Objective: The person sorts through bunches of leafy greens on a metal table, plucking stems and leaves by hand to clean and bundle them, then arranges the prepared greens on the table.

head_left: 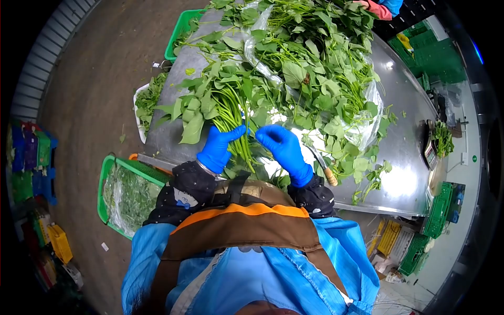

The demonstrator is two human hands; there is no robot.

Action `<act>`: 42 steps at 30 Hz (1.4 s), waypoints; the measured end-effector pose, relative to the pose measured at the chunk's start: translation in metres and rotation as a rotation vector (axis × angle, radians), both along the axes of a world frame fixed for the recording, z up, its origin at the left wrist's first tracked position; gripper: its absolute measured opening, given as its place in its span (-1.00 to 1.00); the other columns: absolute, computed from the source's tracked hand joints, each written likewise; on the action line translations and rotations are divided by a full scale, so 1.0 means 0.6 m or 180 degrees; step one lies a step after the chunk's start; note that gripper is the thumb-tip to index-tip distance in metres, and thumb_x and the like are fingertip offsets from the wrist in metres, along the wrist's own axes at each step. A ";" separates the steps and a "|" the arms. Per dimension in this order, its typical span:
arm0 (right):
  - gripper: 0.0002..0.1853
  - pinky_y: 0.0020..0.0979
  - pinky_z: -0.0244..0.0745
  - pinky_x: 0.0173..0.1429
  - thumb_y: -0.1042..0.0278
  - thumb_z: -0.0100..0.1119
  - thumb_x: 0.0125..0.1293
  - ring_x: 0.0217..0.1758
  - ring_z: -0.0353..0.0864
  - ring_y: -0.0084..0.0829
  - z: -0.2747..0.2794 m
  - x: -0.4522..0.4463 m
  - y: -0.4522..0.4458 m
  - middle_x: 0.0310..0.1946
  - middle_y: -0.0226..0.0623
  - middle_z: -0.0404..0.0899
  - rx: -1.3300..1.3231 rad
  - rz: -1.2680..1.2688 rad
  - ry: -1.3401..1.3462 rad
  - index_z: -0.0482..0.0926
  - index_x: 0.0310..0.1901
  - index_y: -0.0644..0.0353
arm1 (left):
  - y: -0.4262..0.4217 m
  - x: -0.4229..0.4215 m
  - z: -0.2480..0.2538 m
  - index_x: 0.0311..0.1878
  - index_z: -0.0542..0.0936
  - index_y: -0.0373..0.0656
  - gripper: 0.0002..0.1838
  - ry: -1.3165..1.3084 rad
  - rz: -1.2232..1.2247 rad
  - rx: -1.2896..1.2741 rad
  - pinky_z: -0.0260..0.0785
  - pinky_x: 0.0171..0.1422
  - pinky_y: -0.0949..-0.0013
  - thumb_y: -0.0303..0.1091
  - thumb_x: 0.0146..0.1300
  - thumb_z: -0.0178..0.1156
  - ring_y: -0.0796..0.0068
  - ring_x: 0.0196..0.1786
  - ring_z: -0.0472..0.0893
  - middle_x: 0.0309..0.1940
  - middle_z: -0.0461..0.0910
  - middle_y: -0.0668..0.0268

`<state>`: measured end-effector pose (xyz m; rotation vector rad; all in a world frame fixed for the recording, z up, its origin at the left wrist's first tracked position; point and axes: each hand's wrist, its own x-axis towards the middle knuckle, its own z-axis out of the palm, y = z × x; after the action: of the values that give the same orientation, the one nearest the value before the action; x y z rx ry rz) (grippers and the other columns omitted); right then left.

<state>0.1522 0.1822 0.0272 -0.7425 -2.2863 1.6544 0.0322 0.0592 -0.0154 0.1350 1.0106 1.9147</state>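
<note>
Blue-gloved left hand (pixel 216 149) with its fingers closed around a bundle of long green leafy stems (pixel 227 107), held upright over the near edge of a shiny metal table (pixel 397 79), its leaves fanning out beyond the glove. Just to its right, the blue-gloved right hand (pixel 286 152) has its fingers curled and thumb near them, though whether the tips meet or pinch anything cannot be made out. A wooden-handled tool (pixel 331 177) lies beside that hand, a large heap of leafy greens (pixel 325 79) and clear plastic (pixel 374 110) spreads beyond, and a green crate (pixel 104 184) stands at lower left
</note>
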 end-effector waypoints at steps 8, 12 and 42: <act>-0.83 -0.52 0.44 -0.45 0.33 0.26 0.01 -0.54 0.58 -0.48 -0.019 -0.041 -0.011 -0.56 -0.24 0.58 0.0575 -0.0660 0.0461 0.61 -0.35 0.19 | 0.006 0.017 0.008 -0.04 0.46 -0.28 -0.63 0.0402 0.0122 -0.0314 0.36 -0.05 0.47 -0.54 0.02 0.21 0.51 -0.17 0.51 -0.19 0.53 0.31; -0.84 -0.50 0.44 -0.44 0.34 0.23 0.01 -0.53 0.58 -0.41 -0.022 -0.041 -0.026 -0.54 -0.23 0.58 0.0560 -0.0831 0.0547 0.60 -0.36 0.18 | 0.002 0.025 0.015 0.02 0.42 -0.23 -0.63 0.0726 0.0203 -0.0494 0.35 0.02 0.44 -0.56 0.09 0.11 0.45 -0.08 0.50 -0.13 0.51 0.27; -0.84 -0.36 0.39 -0.46 0.19 0.20 0.02 -0.52 0.53 -0.25 -0.007 0.031 0.009 -0.54 -0.30 0.53 0.2029 -0.0307 -0.0357 0.53 -0.45 0.08 | 0.035 0.045 0.037 -0.26 0.58 -0.28 -0.75 0.0781 -0.0334 -0.0881 0.31 -0.03 0.48 -0.31 0.04 0.25 0.55 -0.17 0.49 -0.28 0.55 0.30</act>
<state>0.1707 0.1877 0.0229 -0.7748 -2.5816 0.7691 0.0591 0.0805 0.0070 0.2621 1.3946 1.6720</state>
